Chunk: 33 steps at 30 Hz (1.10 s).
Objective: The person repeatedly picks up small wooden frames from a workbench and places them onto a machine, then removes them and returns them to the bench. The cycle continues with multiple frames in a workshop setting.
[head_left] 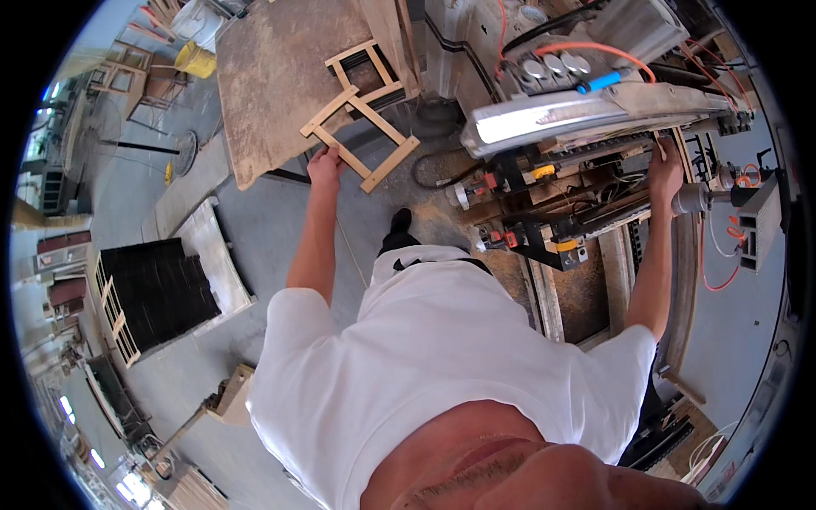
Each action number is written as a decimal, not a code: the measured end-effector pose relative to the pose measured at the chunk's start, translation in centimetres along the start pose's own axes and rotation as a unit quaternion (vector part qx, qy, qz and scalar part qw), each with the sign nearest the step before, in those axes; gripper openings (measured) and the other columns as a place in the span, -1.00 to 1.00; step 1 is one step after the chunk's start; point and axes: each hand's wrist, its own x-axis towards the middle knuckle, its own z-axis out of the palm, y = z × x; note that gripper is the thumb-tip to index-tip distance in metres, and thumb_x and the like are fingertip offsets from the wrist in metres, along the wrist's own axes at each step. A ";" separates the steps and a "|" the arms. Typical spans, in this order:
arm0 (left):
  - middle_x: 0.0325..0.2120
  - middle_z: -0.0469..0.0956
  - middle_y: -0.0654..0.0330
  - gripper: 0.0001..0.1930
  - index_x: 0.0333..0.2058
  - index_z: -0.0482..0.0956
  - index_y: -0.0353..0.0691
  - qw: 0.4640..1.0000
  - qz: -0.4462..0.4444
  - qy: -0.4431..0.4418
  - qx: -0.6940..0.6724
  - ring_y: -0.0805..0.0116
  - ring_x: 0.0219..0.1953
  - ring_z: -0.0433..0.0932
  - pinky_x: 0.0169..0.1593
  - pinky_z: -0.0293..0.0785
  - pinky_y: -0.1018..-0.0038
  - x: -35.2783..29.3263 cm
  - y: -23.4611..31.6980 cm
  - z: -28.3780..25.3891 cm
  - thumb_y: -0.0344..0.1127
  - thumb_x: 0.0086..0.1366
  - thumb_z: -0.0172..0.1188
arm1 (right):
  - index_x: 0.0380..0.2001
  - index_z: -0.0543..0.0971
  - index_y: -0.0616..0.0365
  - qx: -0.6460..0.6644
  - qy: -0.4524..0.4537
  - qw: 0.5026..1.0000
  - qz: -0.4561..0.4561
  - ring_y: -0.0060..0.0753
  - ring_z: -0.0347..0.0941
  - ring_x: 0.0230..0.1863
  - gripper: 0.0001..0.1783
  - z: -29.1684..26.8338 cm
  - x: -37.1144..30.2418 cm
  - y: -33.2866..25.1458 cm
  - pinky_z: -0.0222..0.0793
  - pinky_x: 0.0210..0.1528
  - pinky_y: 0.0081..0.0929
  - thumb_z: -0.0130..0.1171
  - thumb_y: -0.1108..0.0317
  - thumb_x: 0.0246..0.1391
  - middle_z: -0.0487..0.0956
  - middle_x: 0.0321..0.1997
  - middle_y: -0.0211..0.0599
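Observation:
My left hand (325, 167) grips one corner of a square pale wooden frame (378, 120), tilted beside the table edge. Behind it, a second wooden frame (350, 53) lies at the table's right side, with dark slats under it. My right hand (666, 176) reaches into the machine (544, 174) on the right. Its fingers are curled at a pale wooden strip (680, 146), and the fingertips are partly hidden. Close by are the machine's clamps with red and yellow parts and a long silver cover (586, 117) above.
A worn wooden table (272, 85) stands ahead on the left. On the floor to the left lies a pallet-like stack of black sheets (161, 293) with wooden strips. Orange hoses (595, 48) and a blue air gun (602, 82) sit atop the machine. A yellow bucket (195, 59) is far left.

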 end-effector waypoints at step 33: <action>-0.23 0.60 0.04 -0.58 -0.13 0.55 -0.13 0.536 0.455 -0.258 0.663 0.03 0.00 0.46 0.10 0.29 0.12 17.4 0.1 9.6 -0.20 -0.02 0.31 | -0.20 0.63 0.18 0.161 -0.298 0.845 0.413 -0.20 0.61 -0.24 -0.73 2.2 -35.8 -31.0 0.48 -0.19 -0.38 0.25 0.38 -0.02 0.65 -0.24 -0.11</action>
